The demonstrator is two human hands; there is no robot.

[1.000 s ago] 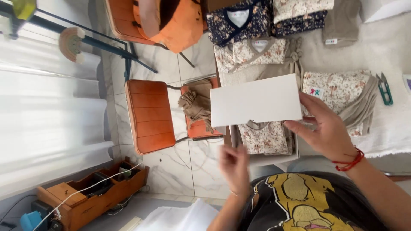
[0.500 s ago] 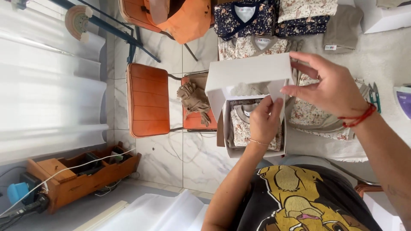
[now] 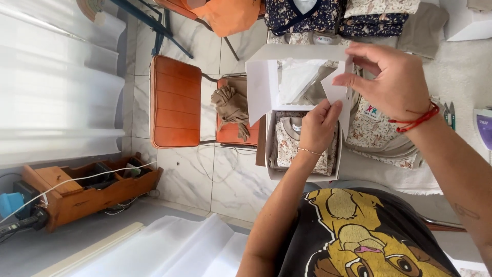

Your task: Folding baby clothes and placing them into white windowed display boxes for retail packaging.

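Observation:
A white cardboard box lid (image 3: pixel 261 87) with a clear window hangs tilted above an open white box (image 3: pixel 302 173). In the box lies a folded floral garment (image 3: pixel 287 143). My right hand (image 3: pixel 394 82), with a red string at the wrist, pinches the lid's side flap (image 3: pixel 335 91) from above. My left hand (image 3: pixel 318 128), wearing a thin bracelet, reaches up over the box, and its fingertips grip the same flap from below.
Folded patterned garments (image 3: pixel 379 128) lie on the white table (image 3: pixel 461 77) around the box. An orange chair (image 3: pixel 174 102) and a second chair carrying a beige cloth (image 3: pixel 230 105) stand to the left. A wooden crate (image 3: pixel 87 190) with cables sits on the floor, and white paper sheets (image 3: pixel 195 251) lie below.
My left hand has risen from below the box to the lid's flap. The lid, flat a second ago, now shows its open underside, and my right hand has shifted to the flap.

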